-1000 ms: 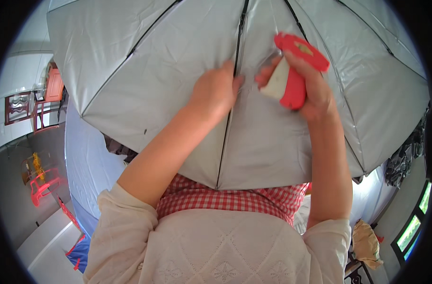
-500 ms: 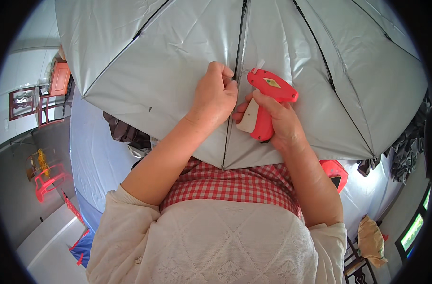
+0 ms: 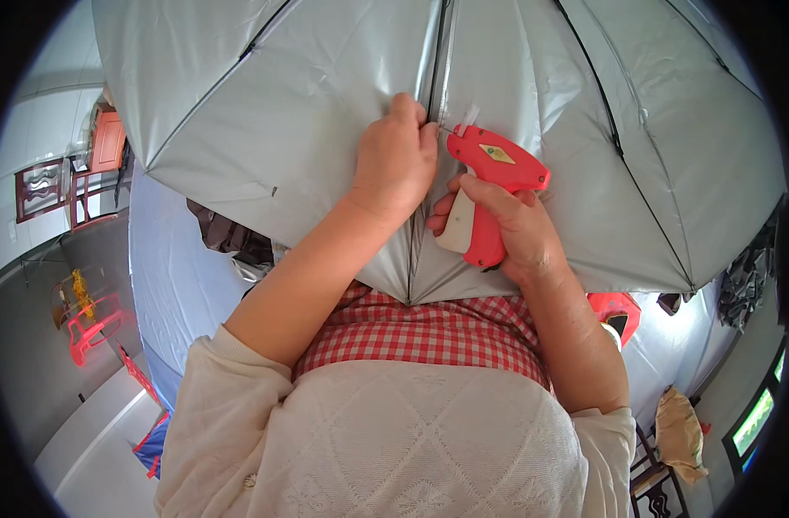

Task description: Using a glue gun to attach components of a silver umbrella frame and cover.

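A silver-grey umbrella canopy [image 3: 265, 129] lies open across the upper view, its inner side with thin ribs facing me. My left hand [image 3: 396, 162] is closed at the dark middle rib [image 3: 426, 86], pinching the umbrella there with thumb and curled fingers. The exact spot under the fingertips is hidden. In my right hand [image 3: 522, 226] is a red tagging gun [image 3: 496, 160] with a white trigger, my fingers wrapped round its handle. Its thin needle points left at the rib, just beside my left fingertips. A small clear strip of fasteners stands up from the gun's nose.
A red-and-white checked cloth [image 3: 429, 332] covers my lap below the canopy edge. Dark folded fabric [image 3: 230, 237] lies at left, more dark fabric [image 3: 748, 276] at right. A red object [image 3: 614, 312] sits by my right forearm. A red stool [image 3: 96, 332] stands on the floor at far left.
My left hand has slid slightly up along the rib. The tagging gun and right hand have shifted a little right and down, and the canopy has moved slightly.
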Demonstrator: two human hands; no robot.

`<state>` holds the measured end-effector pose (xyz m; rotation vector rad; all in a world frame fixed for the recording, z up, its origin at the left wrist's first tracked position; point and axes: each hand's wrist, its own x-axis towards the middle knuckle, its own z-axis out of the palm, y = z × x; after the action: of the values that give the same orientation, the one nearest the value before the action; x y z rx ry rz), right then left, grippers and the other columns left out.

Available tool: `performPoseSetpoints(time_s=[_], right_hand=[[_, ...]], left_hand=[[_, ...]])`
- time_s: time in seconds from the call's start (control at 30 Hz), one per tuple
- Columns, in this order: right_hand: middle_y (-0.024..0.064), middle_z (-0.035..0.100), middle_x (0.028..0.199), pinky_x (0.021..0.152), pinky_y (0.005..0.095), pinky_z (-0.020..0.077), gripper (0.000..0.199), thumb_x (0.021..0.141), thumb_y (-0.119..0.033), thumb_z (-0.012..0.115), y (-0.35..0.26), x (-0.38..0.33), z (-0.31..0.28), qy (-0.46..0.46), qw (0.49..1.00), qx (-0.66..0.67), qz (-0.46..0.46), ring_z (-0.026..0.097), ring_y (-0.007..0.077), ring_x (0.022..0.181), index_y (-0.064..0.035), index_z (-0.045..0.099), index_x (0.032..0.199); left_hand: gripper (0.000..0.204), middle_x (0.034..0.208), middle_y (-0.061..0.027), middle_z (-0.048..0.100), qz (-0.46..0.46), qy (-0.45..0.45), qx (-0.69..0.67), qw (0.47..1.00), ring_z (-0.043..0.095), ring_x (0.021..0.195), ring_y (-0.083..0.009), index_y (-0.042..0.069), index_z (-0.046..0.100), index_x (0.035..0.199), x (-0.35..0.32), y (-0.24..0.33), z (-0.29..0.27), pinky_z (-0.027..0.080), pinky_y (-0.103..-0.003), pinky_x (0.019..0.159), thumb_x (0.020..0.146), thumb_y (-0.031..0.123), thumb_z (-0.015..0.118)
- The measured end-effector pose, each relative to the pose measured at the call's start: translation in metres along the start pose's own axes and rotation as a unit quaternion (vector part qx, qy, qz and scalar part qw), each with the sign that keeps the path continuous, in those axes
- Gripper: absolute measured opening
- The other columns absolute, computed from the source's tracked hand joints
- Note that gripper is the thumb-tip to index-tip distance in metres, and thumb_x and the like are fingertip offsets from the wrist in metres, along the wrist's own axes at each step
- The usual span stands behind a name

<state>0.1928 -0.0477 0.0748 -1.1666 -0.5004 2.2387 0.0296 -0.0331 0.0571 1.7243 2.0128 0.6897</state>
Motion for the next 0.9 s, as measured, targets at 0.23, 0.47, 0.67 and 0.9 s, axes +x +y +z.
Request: performPoseSetpoints(time_s=[0.23,0.47,0.67,0.9], right_hand=[[0.0179,0.067,0.085,0.069,0.0413,0.0576,0.026,0.088,-0.020,0.063,-0.010,0.005,0.005,0.013,0.999,0.026,-0.027,0.069,0.0306,0.076,0.0023,0.060,0.100],[0.0185,0.067,0.085,0.069,0.0410,0.0581,0.027,0.087,-0.020,0.064,-0.010,0.002,0.004,-0.012,1.000,-0.002,0.013,0.070,0.0304,0.076,0.0023,0.060,0.101],[0.0186,0.067,0.087,0.068,0.0404,0.0581,0.026,0.088,-0.020,0.062,-0.008,0.003,0.006,0.017,0.999,-0.031,0.010,0.070,0.0307,0.076,0.0021,0.060,0.102],[0.0188,0.067,0.086,0.069,0.0408,0.0584,0.026,0.089,-0.019,0.060,-0.014,0.013,-0.003,-0.060,0.997,0.016,0.042,0.070,0.0312,0.076,0.0030,0.060,0.102]], left_hand=[[0.012,0.081,-0.0053,0.062,-0.205,-0.063,-0.350,0.912,0.059,0.064,-0.0096,-0.002,0.059,0.097,-0.009,0.005,-0.020,0.049,-0.024,0.055,0.088,0.002,0.064],[0.009,0.078,-0.0048,0.063,-0.223,-0.052,-0.414,0.881,0.058,0.063,-0.0099,-0.002,0.063,0.095,-0.012,-0.001,-0.020,0.047,-0.023,0.054,0.087,0.001,0.065],[0.009,0.076,-0.0046,0.062,-0.214,-0.055,-0.424,0.878,0.057,0.063,-0.0098,-0.002,0.063,0.095,-0.012,-0.001,-0.019,0.046,-0.023,0.054,0.087,0.002,0.065],[0.006,0.074,-0.0051,0.062,-0.223,-0.054,-0.428,0.874,0.055,0.061,-0.0096,-0.001,0.063,0.092,-0.008,-0.005,-0.017,0.045,-0.023,0.055,0.087,0.003,0.065]])
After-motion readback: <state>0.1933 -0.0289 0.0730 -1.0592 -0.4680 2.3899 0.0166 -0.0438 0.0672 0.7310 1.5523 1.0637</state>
